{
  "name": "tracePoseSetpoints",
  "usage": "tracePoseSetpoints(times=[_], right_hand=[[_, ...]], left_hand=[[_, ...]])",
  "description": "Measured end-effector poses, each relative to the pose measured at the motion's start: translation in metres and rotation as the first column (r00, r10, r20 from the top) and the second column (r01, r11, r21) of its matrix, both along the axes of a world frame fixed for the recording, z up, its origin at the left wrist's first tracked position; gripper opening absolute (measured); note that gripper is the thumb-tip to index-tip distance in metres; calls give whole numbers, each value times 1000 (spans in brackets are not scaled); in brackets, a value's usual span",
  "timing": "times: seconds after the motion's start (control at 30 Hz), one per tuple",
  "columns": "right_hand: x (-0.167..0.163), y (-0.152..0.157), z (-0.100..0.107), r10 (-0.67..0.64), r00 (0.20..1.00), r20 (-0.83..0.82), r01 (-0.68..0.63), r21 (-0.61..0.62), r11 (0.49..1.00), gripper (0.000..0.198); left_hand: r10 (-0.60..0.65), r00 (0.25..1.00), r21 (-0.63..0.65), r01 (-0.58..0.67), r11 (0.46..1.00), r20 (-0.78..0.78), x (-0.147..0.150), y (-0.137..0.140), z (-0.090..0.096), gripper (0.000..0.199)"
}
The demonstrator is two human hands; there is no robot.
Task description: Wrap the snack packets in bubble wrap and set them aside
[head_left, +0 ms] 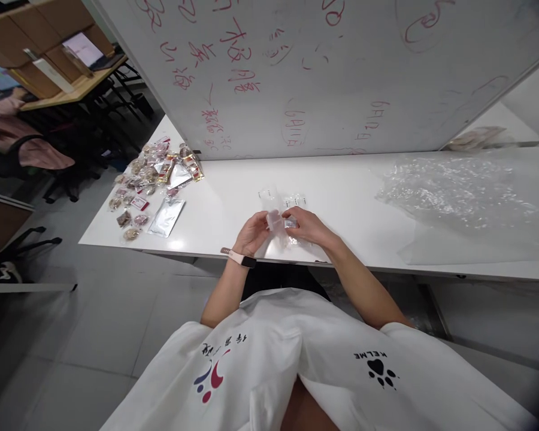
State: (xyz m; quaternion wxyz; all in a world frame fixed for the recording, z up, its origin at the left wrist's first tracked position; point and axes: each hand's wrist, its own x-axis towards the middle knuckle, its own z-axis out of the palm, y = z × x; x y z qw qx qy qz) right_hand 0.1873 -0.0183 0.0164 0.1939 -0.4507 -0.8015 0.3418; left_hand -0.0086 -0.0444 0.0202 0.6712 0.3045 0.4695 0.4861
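Observation:
My left hand (253,232) is closed on the near left side of a small translucent plastic bag (275,221), just above the table's front edge. Across from it, my right hand (309,226) has its fingers bent inward, the fingertips at the bag's right edge. Beneath and behind my right fingers lie clear printed packets (296,199), partly hidden by the hand. Another clear piece of film (266,195) shows just beyond the bag. What the bag contains, if anything, cannot be made out.
A pile of small wrapped packets (146,173) covers the white table's (224,185) left end, with a silver pouch (167,217) beside it. Crumpled clear plastic sheeting (458,197) spreads over the right side. A whiteboard (305,84) stands along the back. A person sits far left.

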Motion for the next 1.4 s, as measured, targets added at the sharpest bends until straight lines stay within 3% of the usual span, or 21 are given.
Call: tracePoseSetpoints(times=[0.13, 0.27, 0.37, 0.47, 0.53, 0.6, 0.67, 0.7, 0.73, 0.8, 0.9, 1.03, 1.13, 1.23, 1.33, 1.4], right_hand=[[10, -1, -4, -6, 1000, -19, 5, -24, 1000, 17], [21, -2, -6, -12, 981, -192, -27, -195, 980, 20], [24, -3, -7, -21, 941, -338, -78, -277, 958, 24], [31, -5, -9, -34, 912, -409, -84, -267, 960, 37], [42, -9, -7, -87, 916, -392, 10, -194, 981, 55], [54, -16, -1, -206, 908, -364, 211, -28, 977, 61], [62, -25, 9, -297, 869, -395, 390, 179, 903, 48], [62, -29, 14, -280, 864, -419, 411, 264, 873, 40], [60, -32, 19, -219, 876, -429, 376, 325, 868, 35], [51, -32, 20, -41, 919, -393, 195, 360, 912, 30], [34, -21, 4, 64, 947, -315, 6, 218, 976, 33], [31, -8, -26, 7, 948, -317, 10, 52, 999, 39], [40, -10, -32, 11, 961, -277, -8, 13, 1000, 47], [50, -16, -30, 99, 985, -141, -101, -8, 995, 82], [56, -24, -32, 179, 984, -20, -179, 35, 983, 109], [56, -31, -36, 126, 992, 18, -127, 80, 989, 100]], left_hand=[[-106, 993, 130, 113, 985, -55, 33, -5, -5, 27], [-190, 953, 230, 244, 942, -236, 45, -7, -7, 32], [-226, 886, 307, 365, 879, -405, 43, -5, -5, 30], [-233, 799, 358, 482, 800, -555, 39, -2, -3, 33], [-212, 737, 367, 538, 759, -641, 38, 0, -4, 33], [-182, 668, 363, 589, 722, -721, 38, 2, -7, 33], [-140, 595, 359, 638, 681, -791, 38, 4, -10, 33], [-114, 560, 360, 662, 658, -821, 39, 6, -12, 31], [-88, 528, 360, 682, 636, -844, 40, 7, -14, 30], [-46, 485, 364, 712, 601, -873, 41, 9, -18, 26], [-35, 481, 384, 739, 553, -876, 39, 8, -24, 24], [34, 515, 452, 717, 532, -857, 24, 5, -29, 28], [-8, 462, 405, 786, 467, -887, 8, 11, -28, 62], [-140, 383, 311, 876, 370, -913, -6, 24, -21, 89], [-207, 344, 266, 906, 329, -916, -11, 34, -17, 82], [-218, 355, 261, 893, 367, -909, -9, 38, -16, 73]])
